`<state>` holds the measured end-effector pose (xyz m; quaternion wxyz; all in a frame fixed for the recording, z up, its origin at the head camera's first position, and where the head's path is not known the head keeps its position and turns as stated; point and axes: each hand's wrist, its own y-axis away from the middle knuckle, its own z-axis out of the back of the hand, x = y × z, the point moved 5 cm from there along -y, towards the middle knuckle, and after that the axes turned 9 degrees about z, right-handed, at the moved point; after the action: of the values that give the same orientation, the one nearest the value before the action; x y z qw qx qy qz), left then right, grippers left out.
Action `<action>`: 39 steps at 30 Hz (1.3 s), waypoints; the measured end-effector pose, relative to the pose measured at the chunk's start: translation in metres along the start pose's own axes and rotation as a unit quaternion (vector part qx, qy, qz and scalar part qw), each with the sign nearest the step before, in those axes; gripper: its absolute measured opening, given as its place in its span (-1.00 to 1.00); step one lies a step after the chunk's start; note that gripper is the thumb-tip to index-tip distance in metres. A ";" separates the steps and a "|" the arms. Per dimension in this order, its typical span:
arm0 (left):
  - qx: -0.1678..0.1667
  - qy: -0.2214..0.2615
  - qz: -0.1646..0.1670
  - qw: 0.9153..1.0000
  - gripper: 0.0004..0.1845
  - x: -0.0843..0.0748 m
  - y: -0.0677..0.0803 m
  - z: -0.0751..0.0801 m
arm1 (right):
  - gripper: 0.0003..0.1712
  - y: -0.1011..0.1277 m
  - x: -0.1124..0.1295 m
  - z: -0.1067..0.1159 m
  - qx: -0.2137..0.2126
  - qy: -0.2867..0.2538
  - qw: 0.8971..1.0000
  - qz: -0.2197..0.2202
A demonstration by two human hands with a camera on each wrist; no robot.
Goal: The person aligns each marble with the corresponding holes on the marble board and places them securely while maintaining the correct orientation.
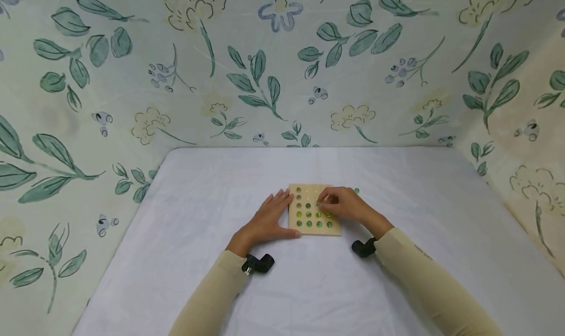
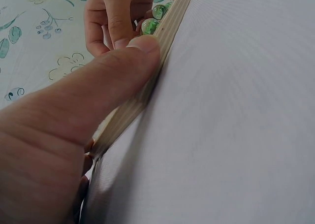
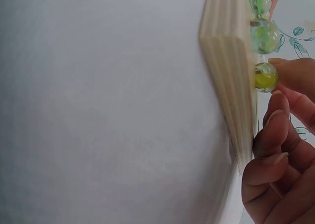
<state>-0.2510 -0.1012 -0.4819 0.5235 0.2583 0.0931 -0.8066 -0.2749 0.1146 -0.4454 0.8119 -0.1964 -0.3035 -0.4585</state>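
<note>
Head view shows your left hand [image 1: 268, 221] flat against the wooden board [image 1: 314, 210] at mid-table, fingers straight, thumb on its edge. Your right hand [image 1: 344, 206] pinches a yellow-green marble [image 3: 266, 77] over the board. Marbles are hard, smooth, and likely to slip and roll, so pinch across the middle. One board; roughly nine seated marbles, one loose green marble [image 1: 356, 191] behind.

no readable text, labels or numbers

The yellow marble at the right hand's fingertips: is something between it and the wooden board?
Nothing visible. The right hand holds the yellow marble right at the wooden board, beside other marbles already seated.
</note>
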 end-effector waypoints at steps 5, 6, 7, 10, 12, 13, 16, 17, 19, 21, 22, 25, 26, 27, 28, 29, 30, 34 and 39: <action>0.000 0.004 0.000 1.000 0.20 -0.001 0.000 0.001 | -0.87 0.000 0.001 0.000 0.000 0.002 1.000 -0.004; 0.000 0.005 0.000 1.000 0.20 -0.001 0.000 0.001 | -0.87 0.000 0.001 0.001 -0.001 0.003 1.000 -0.004; -0.001 0.006 0.000 1.000 0.20 -0.002 0.000 0.001 | -0.87 0.000 0.002 0.001 0.000 0.002 1.000 -0.004; 0.001 0.007 0.005 1.000 0.20 -0.002 0.000 0.002 | -0.87 0.000 0.002 0.001 0.001 0.003 1.000 -0.004; 0.001 0.006 0.005 1.000 0.20 -0.002 0.001 0.002 | -0.87 -0.001 0.002 0.001 0.002 0.001 1.000 -0.005; 0.001 0.006 0.005 1.000 0.20 -0.002 0.001 0.002 | -0.87 -0.001 0.002 0.001 0.003 0.000 1.000 -0.004; -0.006 0.001 -0.004 1.000 0.19 -0.002 0.001 0.002 | -0.87 -0.001 0.002 0.001 0.001 0.000 1.000 0.002; -0.008 0.000 -0.007 1.000 0.19 -0.003 0.001 0.002 | -0.87 -0.002 0.002 0.001 0.001 0.000 1.000 0.003; -0.012 0.000 -0.014 1.000 0.19 -0.003 0.001 0.003 | -0.87 -0.002 0.002 0.001 0.002 0.001 1.000 0.007; -0.011 0.001 -0.015 1.000 0.19 -0.003 0.002 0.002 | -0.87 -0.002 0.002 0.001 0.003 0.001 1.000 0.010; -0.010 0.002 -0.014 1.000 0.19 -0.003 0.001 0.002 | -0.87 -0.002 0.002 0.001 0.004 0.000 1.000 0.010; -0.009 0.001 -0.011 1.000 0.19 -0.003 0.002 0.002 | -0.87 -0.002 0.003 0.001 0.005 0.000 1.000 0.013; -0.009 0.001 -0.011 1.000 0.19 -0.003 0.001 0.002 | -0.87 -0.001 0.003 0.001 0.005 0.000 1.000 0.013; -0.008 0.000 -0.010 1.000 0.19 -0.003 0.001 0.002 | -0.87 -0.001 0.003 0.001 0.006 -0.001 1.000 0.013; -0.008 -0.002 -0.009 1.000 0.19 -0.003 0.001 0.002 | -0.87 -0.001 0.003 0.002 0.006 -0.001 1.000 0.012; -0.007 -0.003 -0.008 1.000 0.19 -0.003 0.001 0.002 | -0.87 0.000 0.003 0.002 0.006 0.000 1.000 0.010; -0.007 -0.003 -0.008 1.000 0.19 -0.003 0.001 0.002 | -0.86 0.000 0.004 0.003 0.006 0.000 1.000 0.009; -0.006 -0.007 -0.003 1.000 0.20 -0.003 0.000 0.001 | -0.85 0.004 0.003 0.007 0.007 0.000 1.000 -0.001; -0.005 -0.008 -0.002 1.000 0.20 -0.002 0.000 0.000 | -0.86 0.008 0.000 0.013 0.003 0.002 1.000 -0.015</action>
<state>-0.2501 -0.0996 -0.4802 0.5241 0.2491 0.0936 -0.8090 -0.2719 0.1261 -0.4361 0.8062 -0.1881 -0.3061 -0.4700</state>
